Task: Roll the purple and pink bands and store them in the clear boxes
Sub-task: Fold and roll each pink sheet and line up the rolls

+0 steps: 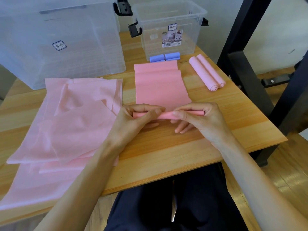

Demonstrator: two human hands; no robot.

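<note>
Both hands gripped the near end of a pink band that lay flat on the table. The left hand had its thumb and fingers curled round the rolled end, and the right hand pinched the same roll from the other side, thumb on top and fingers underneath. The roll was thin, with only the first turns made. The rest of the band stretched away from the hands toward the small box, its far part lying in a fold.

Just in front of the small box lay two purple rolls, side by side and touching its base. To the right of the band, well apart from it, two finished pink rolls lay together at an angle. To the left of the band a loose pile of unrolled pink bands was spread over the table, one corner of it reaching under the left wrist. Behind the pile stood the large box, left of the small box. Black latches hung on the sides of the boxes. The small box carried a printed label. Right of the table stood a black frame.
</note>
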